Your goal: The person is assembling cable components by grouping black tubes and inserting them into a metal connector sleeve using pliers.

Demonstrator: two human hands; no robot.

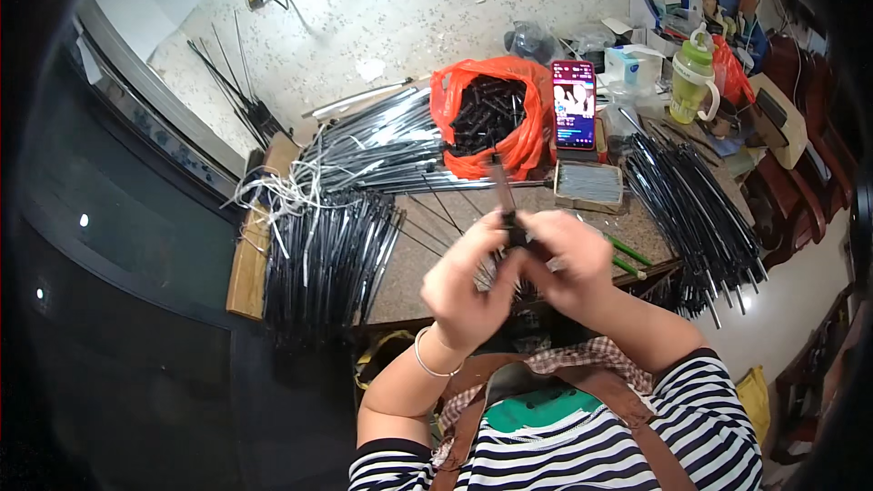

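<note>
Close together over the front of the table, my left hand [466, 286] and my right hand [575, 259] are both closed, blurred by motion. Between their fingers is a small black fitting [515, 229]. A thin dark rod [502, 184] rises from it; whether the two are joined I cannot tell. Several thin rods [435, 218] lie or stick out just left of my hands. Beyond them stands an open orange plastic bag [523, 153] full of small black parts [488, 114]. My palms hide whatever lies directly beneath.
Bundles of black rods lie left [323, 255] and right [687, 205], the right one overhanging the edge. Silver rods [373, 141] and white string [282, 191] lie behind the left bundle. A box of thin pins [589, 184], a lit phone [573, 109] and a green bottle [693, 82] stand farther back.
</note>
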